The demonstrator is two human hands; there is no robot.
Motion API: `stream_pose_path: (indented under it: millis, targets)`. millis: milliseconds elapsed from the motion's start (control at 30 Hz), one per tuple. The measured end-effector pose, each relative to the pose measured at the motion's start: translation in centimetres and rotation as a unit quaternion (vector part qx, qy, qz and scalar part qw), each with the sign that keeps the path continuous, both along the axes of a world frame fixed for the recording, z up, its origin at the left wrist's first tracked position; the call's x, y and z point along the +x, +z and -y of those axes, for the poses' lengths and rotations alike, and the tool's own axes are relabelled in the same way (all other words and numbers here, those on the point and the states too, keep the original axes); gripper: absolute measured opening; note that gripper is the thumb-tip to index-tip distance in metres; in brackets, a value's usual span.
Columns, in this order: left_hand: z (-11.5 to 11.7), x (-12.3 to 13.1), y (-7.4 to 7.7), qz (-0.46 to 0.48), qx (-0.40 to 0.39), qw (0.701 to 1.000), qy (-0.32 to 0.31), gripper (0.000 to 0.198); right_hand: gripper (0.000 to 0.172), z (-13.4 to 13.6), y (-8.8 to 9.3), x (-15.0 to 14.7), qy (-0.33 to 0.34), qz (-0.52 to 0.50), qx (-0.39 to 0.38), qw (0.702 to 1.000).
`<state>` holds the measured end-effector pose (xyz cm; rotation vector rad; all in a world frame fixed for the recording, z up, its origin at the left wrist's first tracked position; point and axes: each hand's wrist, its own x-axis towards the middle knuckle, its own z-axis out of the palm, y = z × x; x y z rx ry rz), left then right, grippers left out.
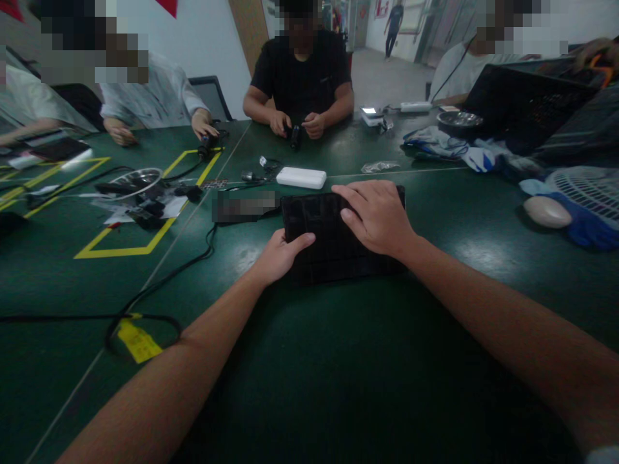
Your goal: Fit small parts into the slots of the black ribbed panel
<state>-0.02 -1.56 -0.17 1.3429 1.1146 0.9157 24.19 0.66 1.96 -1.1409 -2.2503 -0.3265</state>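
A black leather-look clutch (324,254) with a blocky embossed pattern is held above the green table (367,361), tilted so that its broad face is towards me. My left hand (283,254) grips its left side, thumb on the face and the other fingers hidden behind. Over its upper right part lies my right hand (377,216), fingers bent across the top edge and thumb against the face. Just beyond the clutch is a white power bank (301,178). A dark strip, partly blurred out, lies to its left.
Black cables (164,274) with a yellow tag (139,340) run along the left. A metal bowl (130,182) stands within yellow tape. At right are blue gloves (592,222), a white basket (587,190) and a pale oval object (546,212). Several people sit around the table.
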Motion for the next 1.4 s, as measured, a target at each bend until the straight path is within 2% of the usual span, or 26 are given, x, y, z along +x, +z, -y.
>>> stream_pose_path:
  millis: [367,1400]
  targets:
    - [0.01,-0.07,-0.01,-0.004,0.01,1.0,-0.005,0.046,0.056,0.04,0.07,0.23,0.014,0.004,-0.004,1.0]
    - [-0.08,-0.19,-0.13,-0.012,0.004,1.0,0.001,0.048,0.055,0.04,0.08,0.09,0.011,0.0,-0.004,1.0]
